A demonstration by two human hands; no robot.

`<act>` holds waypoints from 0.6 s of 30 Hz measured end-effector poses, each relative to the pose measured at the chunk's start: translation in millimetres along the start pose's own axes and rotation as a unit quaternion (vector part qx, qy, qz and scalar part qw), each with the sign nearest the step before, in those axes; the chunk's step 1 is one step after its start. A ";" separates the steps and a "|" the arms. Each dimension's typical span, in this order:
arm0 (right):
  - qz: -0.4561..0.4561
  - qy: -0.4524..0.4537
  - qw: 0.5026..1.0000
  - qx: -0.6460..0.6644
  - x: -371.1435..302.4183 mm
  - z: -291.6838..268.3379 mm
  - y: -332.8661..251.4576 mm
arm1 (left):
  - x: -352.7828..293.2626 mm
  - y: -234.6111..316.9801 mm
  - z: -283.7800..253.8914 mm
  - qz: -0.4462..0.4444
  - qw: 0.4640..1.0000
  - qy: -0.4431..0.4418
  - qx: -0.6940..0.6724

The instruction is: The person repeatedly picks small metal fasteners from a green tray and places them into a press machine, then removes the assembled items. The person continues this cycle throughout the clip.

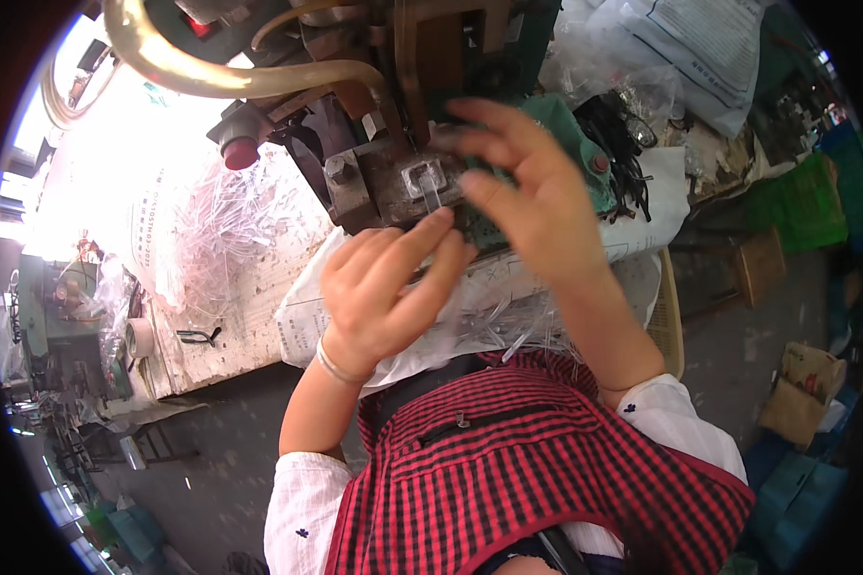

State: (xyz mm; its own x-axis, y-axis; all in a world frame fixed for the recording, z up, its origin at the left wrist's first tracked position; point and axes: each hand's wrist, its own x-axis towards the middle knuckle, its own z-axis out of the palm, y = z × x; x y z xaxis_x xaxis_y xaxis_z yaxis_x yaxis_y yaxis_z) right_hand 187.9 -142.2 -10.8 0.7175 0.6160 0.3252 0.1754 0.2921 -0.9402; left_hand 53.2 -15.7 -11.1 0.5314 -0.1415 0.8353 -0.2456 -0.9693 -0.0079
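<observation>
My left hand (pixel 384 292) is closed, its thumb and index finger pinching the lower end of a narrow clear plastic strip (pixel 431 195). The strip's far end lies on a small silvery rectangular seat (pixel 416 178) in the metal bed of a bench machine (pixel 374 182). Above and right of that seat hovers my right hand (pixel 542 196), its fingers apart and smeared by motion, with nothing visible in them. A bolted metal block (pixel 340 172) stands left of the strip.
A yellowish hose (pixel 259 81) curves over the machine, beside a red push button (pixel 241 153). Many clear strips (pixel 225 230) are heaped on the bench at left; others (pixel 508 321) lie near my apron. Black cables (pixel 633 158) and plastic bags (pixel 690 57) sit at right.
</observation>
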 end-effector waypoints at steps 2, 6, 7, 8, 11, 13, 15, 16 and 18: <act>-0.007 0.071 0.993 -0.089 15.6 -42.5 25.2 | -3.2 -9.7 20.0 0.041 0.999 0.020 0.004; 0.021 0.164 0.936 -0.311 3.0 -115.5 91.5 | -6.1 -14.8 22.5 0.054 0.998 0.027 0.002; 0.013 0.142 0.928 -0.345 -10.9 -114.5 89.4 | -7.5 -15.9 24.6 0.055 0.998 0.030 0.002; 0.004 0.120 0.918 -0.378 -22.0 -113.8 87.6 | -9.5 -15.3 26.4 0.056 0.998 0.033 0.003; -0.028 0.048 0.870 -0.489 -35.0 -100.4 83.9 | -12.8 -12.0 27.7 0.032 0.999 0.033 -0.001; -0.051 0.069 0.848 -0.522 -31.9 -88.4 86.9 | -13.5 -8.6 25.7 0.006 0.999 0.041 -0.018; -0.056 0.069 0.831 -0.550 -26.5 -86.7 91.4 | -17.3 -1.8 21.5 -0.035 0.998 0.026 -0.036; -0.063 0.055 0.817 -0.570 -24.5 -84.9 88.3 | -21.0 4.8 18.9 -0.067 0.996 0.026 -0.061; -0.053 0.059 0.824 -0.561 -26.6 -81.2 85.9 | -35.0 19.8 1.0 -0.106 0.991 0.021 -0.083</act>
State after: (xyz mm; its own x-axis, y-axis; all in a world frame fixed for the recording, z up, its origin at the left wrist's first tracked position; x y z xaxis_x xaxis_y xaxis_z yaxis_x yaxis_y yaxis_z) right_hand 238.6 -192.9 -108.4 0.7071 0.5355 0.4618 0.7065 -0.5622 -0.4298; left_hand 30.5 -30.1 -41.1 0.5512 0.0739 0.8311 -0.2635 -0.9297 0.2574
